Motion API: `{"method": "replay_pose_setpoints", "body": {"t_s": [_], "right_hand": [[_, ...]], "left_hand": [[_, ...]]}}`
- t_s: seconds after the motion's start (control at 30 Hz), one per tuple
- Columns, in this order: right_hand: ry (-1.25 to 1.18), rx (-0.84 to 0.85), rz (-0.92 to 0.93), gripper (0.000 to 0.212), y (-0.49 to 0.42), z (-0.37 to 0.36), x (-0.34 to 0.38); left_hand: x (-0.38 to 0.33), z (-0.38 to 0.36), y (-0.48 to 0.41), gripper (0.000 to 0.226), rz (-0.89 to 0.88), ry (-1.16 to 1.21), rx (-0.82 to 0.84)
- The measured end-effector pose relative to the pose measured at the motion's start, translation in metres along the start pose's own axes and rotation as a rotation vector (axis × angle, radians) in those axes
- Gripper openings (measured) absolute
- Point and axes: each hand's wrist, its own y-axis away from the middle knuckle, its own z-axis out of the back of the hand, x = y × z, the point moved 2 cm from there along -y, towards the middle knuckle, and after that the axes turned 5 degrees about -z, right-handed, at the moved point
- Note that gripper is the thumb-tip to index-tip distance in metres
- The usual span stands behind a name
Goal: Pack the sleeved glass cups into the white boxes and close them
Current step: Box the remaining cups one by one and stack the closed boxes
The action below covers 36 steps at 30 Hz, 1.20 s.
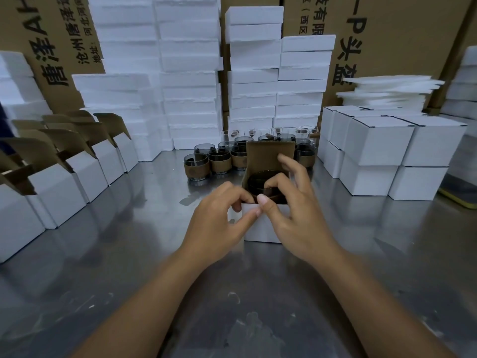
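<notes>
Centrally on the steel table (pixel 258 293) stood an open white box (pixel 260 226), its brown-lined lid (pixel 271 153) upright at the back. A sleeved glass cup (pixel 260 180) sat inside it, only the dark rim showing. The left hand (pixel 219 220) pinched the box's near left corner with curled fingers. The right hand (pixel 291 210) had its thumb on the front edge and its forefinger hooked over into the box, pinching that wall; the other fingers reached towards the right side. Behind waited more sleeved cups (pixel 219 162). At the left ran a row of open boxes (pixel 77 174); at the right closed boxes (pixel 387 151) were stacked two high. Foam blocks (pixel 191 73) rose behind.
</notes>
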Motion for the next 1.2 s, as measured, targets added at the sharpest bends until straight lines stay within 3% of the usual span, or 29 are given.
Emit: {"method": "replay_pose_setpoints", "body": {"t_s": [0.37,0.47,0.6,0.73,0.8,0.9,1.03,1.13,1.2], "right_hand": [[0.205,0.028,0.09,0.026,-0.002,-0.001,-0.009],[-0.039,-0.154,0.041,0.02,-0.003,0.002,-0.004],[-0.439,-0.417,-0.187,0.02,-0.008,0.011,-0.008],[-0.669,-0.255,-0.569,0.028,-0.013,0.006,-0.021],[-0.711,-0.157,-0.665,0.024,-0.013,0.001,-0.022],[-0.742,-0.139,-0.664,0.019,-0.012,-0.001,-0.02],[-0.704,-0.096,-0.632,0.028,-0.011,-0.003,-0.019],[-0.701,-0.087,-0.596,0.034,-0.011,-0.005,-0.018],[-0.706,-0.077,-0.574,0.037,-0.012,-0.004,-0.018]], "left_hand": [[0.001,0.0,0.0,0.017,-0.014,-0.001,0.0],[0.0,0.003,-0.001,0.024,0.042,0.098,-0.04],[0.003,0.004,-0.005,0.028,0.307,0.376,-0.145],[0.013,-0.001,-0.007,0.024,0.608,0.585,-0.102],[0.015,-0.005,-0.005,0.024,0.696,0.69,-0.03],[0.014,-0.01,-0.003,0.024,0.735,0.761,0.052],[0.013,-0.011,-0.003,0.046,0.717,0.797,0.091],[0.01,-0.012,-0.004,0.024,0.702,0.76,0.127],[0.01,-0.012,-0.005,0.022,0.708,0.748,0.112]]}}
